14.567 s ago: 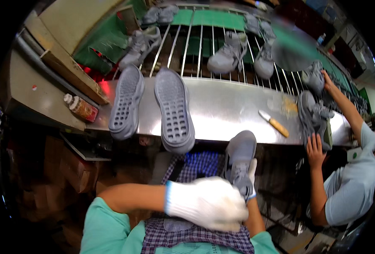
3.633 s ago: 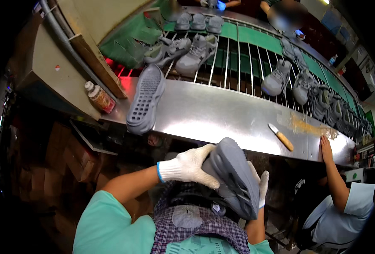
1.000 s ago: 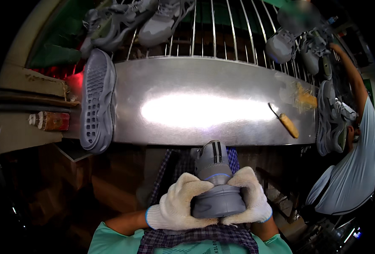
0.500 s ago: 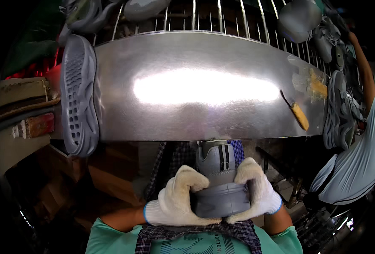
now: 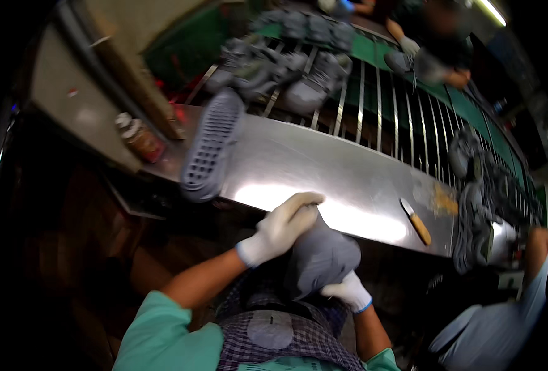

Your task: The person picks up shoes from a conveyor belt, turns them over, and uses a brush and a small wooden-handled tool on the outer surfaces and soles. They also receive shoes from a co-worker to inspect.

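Over my lap, a grey shoe point(image 5: 324, 255) is held between my two white-gloved hands, tilted and partly smeared by motion. My left hand point(image 5: 285, 227) is closed on the shoe's upper left part, with its fingers reaching over the far end. Lower down, my right hand point(image 5: 350, 290) grips the shoe's right side; some of its fingers are hidden behind the shoe. Just beyond the hands lies the metal worktop point(image 5: 292, 157). On its left end rests a grey shoe sole point(image 5: 212, 145), tread up.
A yellow-handled knife point(image 5: 417, 222) lies on the worktop's right part. Grey soles point(image 5: 470, 229) stand at its right end. Beyond is a barred rack point(image 5: 379, 117) with several grey shoes point(image 5: 320, 80). A bottle point(image 5: 140, 137) stands left. Co-workers point(image 5: 431, 43) are across and at right.
The head view has swung and now takes in more of the rack. The shoe has turned in my hands. My left hand has shifted to its far end, my right to its lower right side.
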Tool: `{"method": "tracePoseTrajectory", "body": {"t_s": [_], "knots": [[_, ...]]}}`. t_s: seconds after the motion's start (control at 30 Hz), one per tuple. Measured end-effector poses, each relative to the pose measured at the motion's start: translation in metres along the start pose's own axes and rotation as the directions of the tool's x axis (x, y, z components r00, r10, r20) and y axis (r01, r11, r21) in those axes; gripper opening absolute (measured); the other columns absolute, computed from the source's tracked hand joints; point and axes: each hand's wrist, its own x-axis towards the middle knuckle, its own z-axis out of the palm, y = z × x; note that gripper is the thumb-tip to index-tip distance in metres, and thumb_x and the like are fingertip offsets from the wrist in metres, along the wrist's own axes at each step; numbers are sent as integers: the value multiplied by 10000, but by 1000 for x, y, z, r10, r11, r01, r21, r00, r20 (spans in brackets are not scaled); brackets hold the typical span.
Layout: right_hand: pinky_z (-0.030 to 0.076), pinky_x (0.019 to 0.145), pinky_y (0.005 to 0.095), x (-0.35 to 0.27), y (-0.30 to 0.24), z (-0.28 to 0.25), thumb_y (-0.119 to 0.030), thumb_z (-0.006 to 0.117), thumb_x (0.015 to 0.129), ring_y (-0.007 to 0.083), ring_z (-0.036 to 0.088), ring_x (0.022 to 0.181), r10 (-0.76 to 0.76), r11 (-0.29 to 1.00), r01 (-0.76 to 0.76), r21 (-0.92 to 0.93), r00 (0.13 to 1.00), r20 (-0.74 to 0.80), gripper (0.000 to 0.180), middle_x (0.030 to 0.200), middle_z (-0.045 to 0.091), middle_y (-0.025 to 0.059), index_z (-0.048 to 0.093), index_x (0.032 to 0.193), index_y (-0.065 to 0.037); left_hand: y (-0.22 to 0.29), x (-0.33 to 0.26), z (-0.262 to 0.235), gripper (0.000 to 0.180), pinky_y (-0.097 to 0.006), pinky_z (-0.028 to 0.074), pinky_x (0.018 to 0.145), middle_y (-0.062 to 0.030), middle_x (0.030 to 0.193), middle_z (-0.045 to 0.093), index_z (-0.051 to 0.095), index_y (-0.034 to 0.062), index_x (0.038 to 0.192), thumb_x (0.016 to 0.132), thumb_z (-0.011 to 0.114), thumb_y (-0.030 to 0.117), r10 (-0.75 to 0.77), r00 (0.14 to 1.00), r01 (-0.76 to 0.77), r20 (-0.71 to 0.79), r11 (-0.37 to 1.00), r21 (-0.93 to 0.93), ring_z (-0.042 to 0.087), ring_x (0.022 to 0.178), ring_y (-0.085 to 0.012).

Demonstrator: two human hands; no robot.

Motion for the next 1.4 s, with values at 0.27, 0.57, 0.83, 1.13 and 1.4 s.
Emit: {"method": "tracePoseTrajectory", "body": {"t_s": [0.27,0.57,0.83,1.13,1.4], "knots": [[548,959,325,79,-166,-65,-166,654,1006,183,686,1099,-471,732,195,-653,837,-279,309,1143,761,98,703,1247,22,-9,75,-35,463,-404,525,947,-160,1150,687,684,-12,1194,1092,589,430,132,824,-180,-552,983,-34,645,1030,-282],[570,866,547,-19,-125,-174,-261,686,919,441,686,1012,-608,-201,-601,-774,696,-382,424,1107,662,199,670,1321,-130,-49,-3,-13,642,-514,531,915,-199,1067,647,647,-8,1088,719,937,430,474,837,-81,-274,603,793,625,1033,-405],[584,826,429,48,-206,-58,-378,642,1019,366,745,900,-272,297,-205,-933,918,-288,508,1015,751,247,640,1347,9,13,35,-27,1074,-564,368,1214,-262,1546,423,438,-9,1524,669,935,409,605,795,-343,40,393,853,420,1434,-491],[543,522,370,151,-279,39,-415,518,1015,190,646,572,244,178,-359,-916,918,-313,479,727,663,100,689,1082,27,73,113,-37,1121,-508,548,988,-225,1290,642,406,9,1533,672,934,496,-40,964,-217,263,455,864,662,1178,-413],[532,548,328,116,-235,83,-411,607,1062,144,617,567,411,422,-310,-852,903,-125,469,772,670,63,637,1136,51,60,104,-51,1053,-501,555,974,-248,1268,657,427,6,1524,717,917,470,28,935,-334,354,410,848,683,1137,-428]]}}
